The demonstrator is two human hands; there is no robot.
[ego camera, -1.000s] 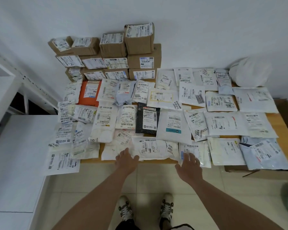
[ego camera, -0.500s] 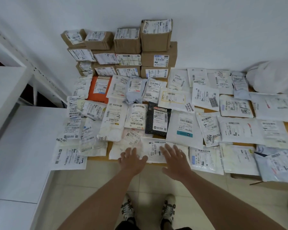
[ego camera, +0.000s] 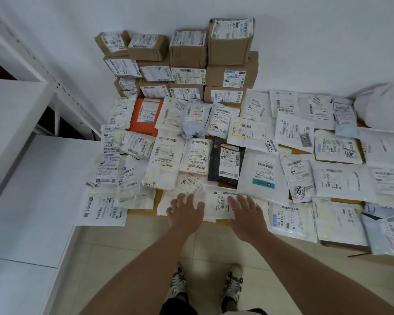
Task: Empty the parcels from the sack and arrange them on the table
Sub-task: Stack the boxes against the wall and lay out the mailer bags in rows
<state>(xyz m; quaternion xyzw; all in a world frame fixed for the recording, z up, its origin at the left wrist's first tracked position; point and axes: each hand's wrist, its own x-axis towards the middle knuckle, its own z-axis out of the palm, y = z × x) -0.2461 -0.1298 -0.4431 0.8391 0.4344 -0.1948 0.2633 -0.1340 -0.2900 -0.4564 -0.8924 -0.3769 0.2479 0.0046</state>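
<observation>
Several labelled soft parcels cover the wooden table [ego camera: 142, 212], lying flat in rows. At the front edge lies a white parcel [ego camera: 219, 205] with a barcode label. My left hand [ego camera: 186, 212] rests flat on its left end, fingers spread, and also touches the neighbouring pinkish-white parcel [ego camera: 189, 185]. On the white parcel's right end lies my right hand [ego camera: 246, 211], flat with straight fingers. A white sack [ego camera: 382, 108] sits crumpled at the table's far right by the wall. Brown cardboard boxes [ego camera: 230, 42] are stacked at the back against the wall.
A white shelf unit [ego camera: 21, 169] stands to the left of the table. An orange parcel [ego camera: 146, 114] and a black one [ego camera: 226, 164] lie among the white ones. Parcels overhang the front edge on both sides. Tiled floor and my shoes [ego camera: 232, 283] are below.
My right hand has moved left from the front-right parcel onto the white parcel beside my left hand. My view has shifted left and nearer. The left hand has stayed on the parcel's left end.
</observation>
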